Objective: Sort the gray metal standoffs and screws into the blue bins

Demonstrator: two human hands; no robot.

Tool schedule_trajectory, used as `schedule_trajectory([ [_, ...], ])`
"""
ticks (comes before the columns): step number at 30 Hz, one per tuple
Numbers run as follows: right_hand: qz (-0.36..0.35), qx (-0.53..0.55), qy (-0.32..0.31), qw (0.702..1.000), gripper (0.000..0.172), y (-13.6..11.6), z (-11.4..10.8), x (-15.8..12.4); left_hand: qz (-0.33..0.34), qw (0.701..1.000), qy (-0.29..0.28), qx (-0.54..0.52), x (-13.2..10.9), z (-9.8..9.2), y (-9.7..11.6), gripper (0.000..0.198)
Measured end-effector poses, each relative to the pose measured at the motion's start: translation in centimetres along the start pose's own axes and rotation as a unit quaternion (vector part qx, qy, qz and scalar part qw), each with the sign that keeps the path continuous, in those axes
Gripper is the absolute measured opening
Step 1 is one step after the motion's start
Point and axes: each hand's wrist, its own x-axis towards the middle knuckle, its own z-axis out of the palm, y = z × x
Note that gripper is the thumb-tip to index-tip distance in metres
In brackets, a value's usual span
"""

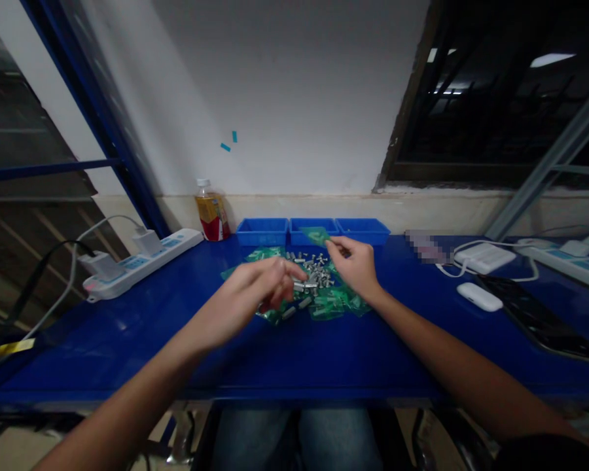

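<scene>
My right hand (353, 265) pinches the edge of a small green clear plastic bag (316, 235), raised in front of the middle blue bin; a pale piece shows inside it. Over the left side of a heap of small metal screws (322, 278) hovers my left hand (260, 281), blurred, with the index finger stretched out and the others bent. Bright metal cylinders (305, 286) lie by its fingertips; whether it grips one is unclear. More green bags (328, 304) lie around the heap, partly hidden under my hands.
Three blue bins, left (262, 233), middle (299, 239) and right (363, 229), line the wall. A drink bottle (211, 212) and a power strip (142, 265) stand left. To the right are a white case (480, 297), a phone (540, 320) and a white charger (485, 258) with cables.
</scene>
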Motion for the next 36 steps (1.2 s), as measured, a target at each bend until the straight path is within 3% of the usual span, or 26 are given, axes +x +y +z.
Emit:
schedule_trajectory([
  [2,-0.079,-0.045,-0.024,0.996,0.024,-0.3,0.0,-0.6,-0.061,0.997,-0.008,-0.054,2.9,0.0,-0.6,0.058],
  [4,-0.137,-0.078,-0.055,0.986,0.026,-0.3,0.1,-0.9,-0.116,0.987,-0.011,-0.115,5.8,-0.1,-1.4,0.053],
  [7,-0.157,-0.087,-0.095,0.979,0.028,-0.1,0.2,-1.1,-0.072,0.992,0.022,-0.098,8.8,-0.2,-2.3,0.033],
  [10,-0.049,-0.02,-0.103,0.993,0.028,0.0,0.5,-0.7,0.1,0.987,0.099,0.078,9.5,-0.3,-2.8,0.021],
  [12,0.095,0.092,-0.119,0.984,0.034,-0.2,0.9,-0.4,0.224,0.941,0.119,0.222,9.1,-0.3,-3.3,0.016],
  [14,0.214,0.197,-0.127,0.948,0.042,-0.3,1.3,-0.3,0.303,0.889,0.095,0.331,8.5,-0.2,-4.2,0.017],
  [17,0.258,0.235,-0.091,0.933,0.032,-0.6,1.9,-0.5,0.337,0.849,0.04,0.405,7.7,0.1,-5.6,0.024],
  [19,0.223,0.202,-0.058,0.952,0.024,-0.7,2.0,-0.9,0.319,0.863,0.024,0.391,7.4,0.2,-6.0,0.023],
  [21,0.134,0.123,-0.04,0.982,0.018,-0.9,1.8,-1.3,0.257,0.914,0.028,0.313,7.3,0.4,-5.9,0.027],
  [23,-0.004,0.009,-0.05,0.999,0.016,-1.0,1.4,-1.7,0.149,0.973,0.032,0.173,7.2,0.5,-5.3,0.036],
  [24,-0.079,-0.047,-0.063,0.994,0.017,-1.1,1.1,-1.8,0.09,0.991,0.031,0.095,7.2,0.6,-5.0,0.04],
  [26,-0.209,-0.135,-0.094,0.964,0.022,-1.2,0.7,-1.8,-0.007,0.999,0.018,-0.036,7.4,0.5,-4.3,0.04],
  [29,-0.333,-0.188,-0.123,0.916,0.026,-1.1,0.7,-0.7,-0.065,0.993,0.0,-0.098,8.9,-1.1,-3.7,0.024],
  [31,-0.363,-0.175,-0.129,0.906,0.024,-1.1,0.8,0.6,-0.058,0.996,0.029,-0.059,10.9,-3.3,-3.7,0.016],
  [32,-0.362,-0.162,-0.128,0.909,0.022,-1.0,0.9,1.3,-0.043,0.996,0.071,-0.022,12.1,-4.7,-3.9,0.013],
  [36,-0.288,-0.119,-0.129,0.942,0.016,-0.3,0.3,3.5,-0.025,0.974,0.189,0.118,17.1,-10.3,-5.4,0.014],
])
